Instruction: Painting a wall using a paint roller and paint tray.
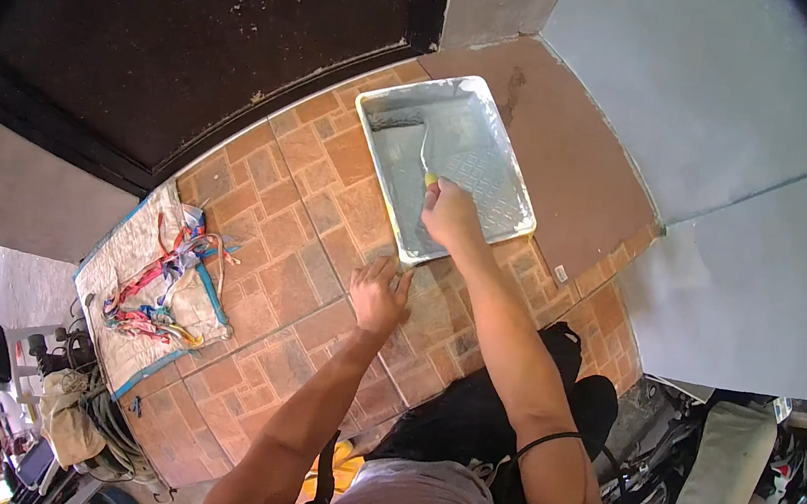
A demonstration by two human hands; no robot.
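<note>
My right hand (pixel 451 216) is closed around the yellow handle of a paint roller (pixel 426 149). Its bent wire frame runs up to the roller head, which lies in grey paint at the far left end of a paint tray (pixel 520 206). The tray is white-rimmed, coated grey inside, with a ribbed slope toward me. My left hand (pixel 378 294) is down by the tray's near-left corner, fingers apart and slightly bent, thumb close to the rim. Nothing shows in its grasp; whether it touches the tray I cannot tell.
Brown board (pixel 576 162) lies right of the tray, against a pale grey wall (pixel 705 98). A dark door (pixel 208 37) stands at the far left. On the tiled floor (pixel 296 269), a cloth mat (pixel 106 296) holds tangled coloured strips (pixel 168 284). Clutter fills both lower sides.
</note>
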